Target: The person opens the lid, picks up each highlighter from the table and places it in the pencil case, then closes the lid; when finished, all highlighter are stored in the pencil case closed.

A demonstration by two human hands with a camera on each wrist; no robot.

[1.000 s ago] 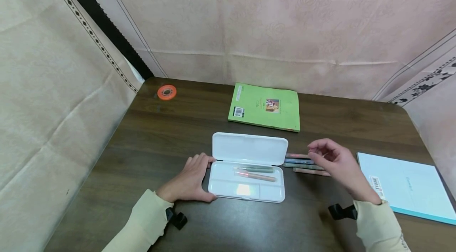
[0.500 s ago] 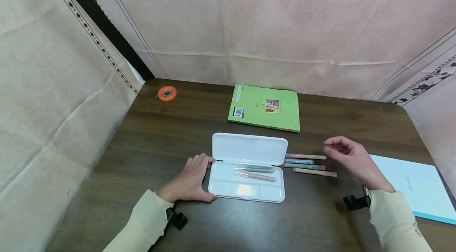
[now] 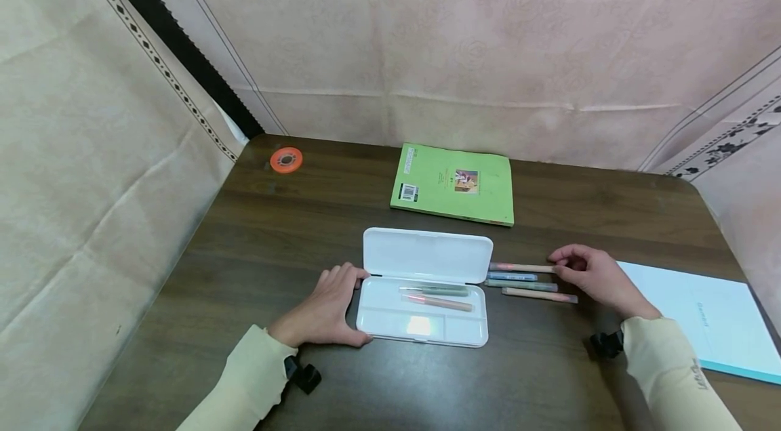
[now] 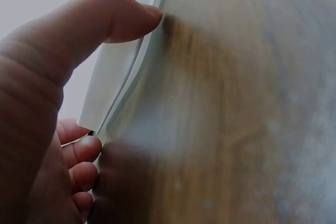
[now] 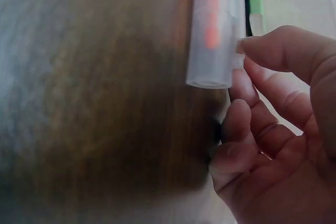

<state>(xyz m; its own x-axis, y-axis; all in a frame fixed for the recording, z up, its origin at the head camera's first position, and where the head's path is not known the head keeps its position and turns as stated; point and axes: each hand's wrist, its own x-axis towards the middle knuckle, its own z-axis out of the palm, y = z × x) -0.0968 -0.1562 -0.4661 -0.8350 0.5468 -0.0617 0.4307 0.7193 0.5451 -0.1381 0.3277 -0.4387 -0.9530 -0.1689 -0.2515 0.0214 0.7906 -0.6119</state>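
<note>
A white pencil case (image 3: 422,326) lies with its lid (image 3: 427,253) back; a green pen (image 3: 444,289) and a pink-tipped pen (image 3: 445,302) lie inside. My left hand (image 3: 332,305) holds the case's left end, thumb (image 4: 131,19) at the front corner and fingertips (image 4: 86,150) at the back. Right of the case several pens lie in a row. At the right end of the row's farthest pen (image 3: 518,268), my right hand (image 3: 592,275) pinches with thumb (image 5: 278,48) and index finger. Nearer in the right wrist view is the clear end of another pen (image 5: 210,51).
Behind the case lies a green book (image 3: 454,183). A light blue book (image 3: 702,316) sits at the right, partly behind my right hand. An orange ring-shaped object (image 3: 286,159) is at the far left of the brown table (image 3: 274,234). Cloth hangs around the table.
My right hand drew back to the right from over the pens, then came down and slightly left to the end of the farthest one. My left hand stays on the case.
</note>
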